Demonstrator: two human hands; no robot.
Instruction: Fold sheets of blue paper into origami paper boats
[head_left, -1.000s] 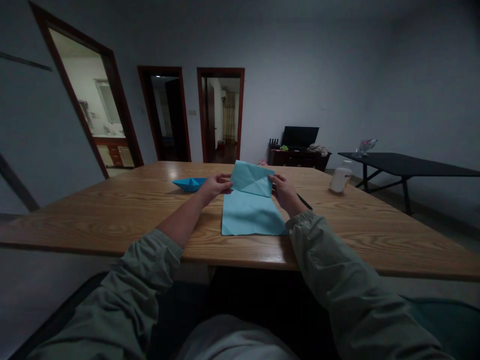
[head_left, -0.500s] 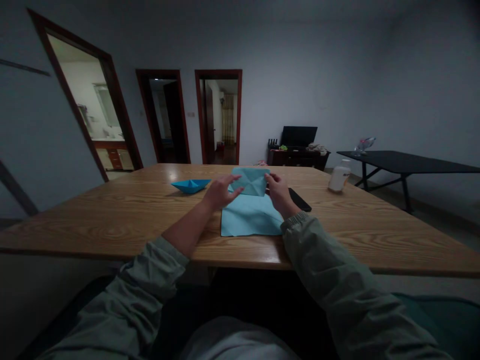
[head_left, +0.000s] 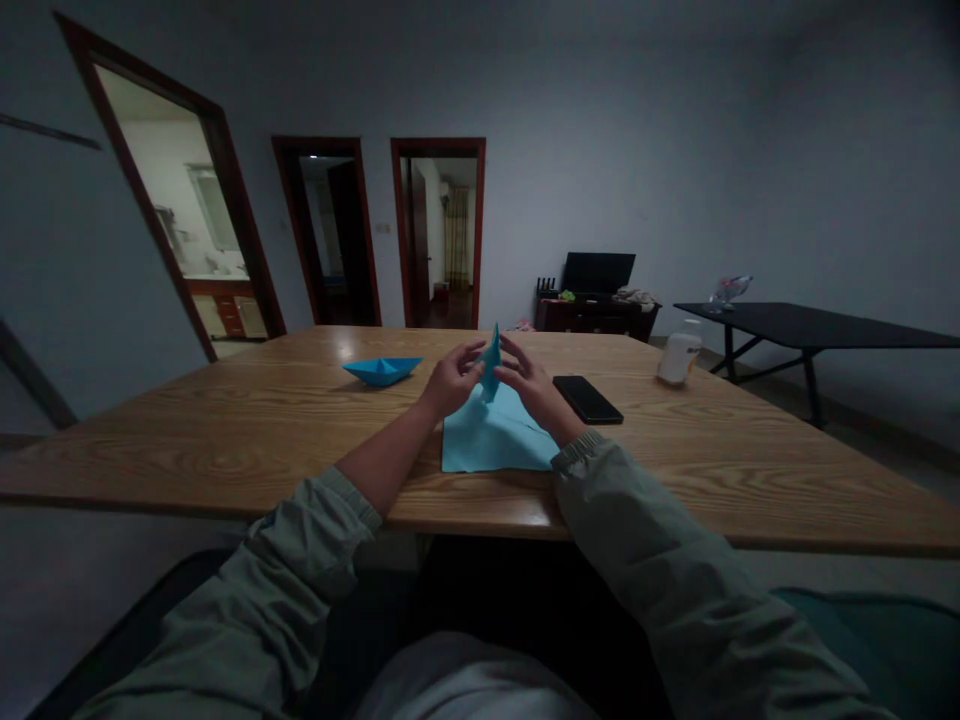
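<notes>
Grips folded paper [head_left: 492, 354] upright between left hand [head_left: 451, 380] and right hand [head_left: 531, 383], at twelve o'clock over sheet [head_left: 480, 440]. Turns it edge-on now, no longer face-on, apparently giving each hand a side to work. Has boat [head_left: 382, 373] at nine o'clock, phone [head_left: 588, 400] at four.

Black phone [head_left: 587, 399] lying flat, white bottle [head_left: 679, 356] (farther right), dark screen [head_left: 598, 272], black table [head_left: 810, 326]
</notes>
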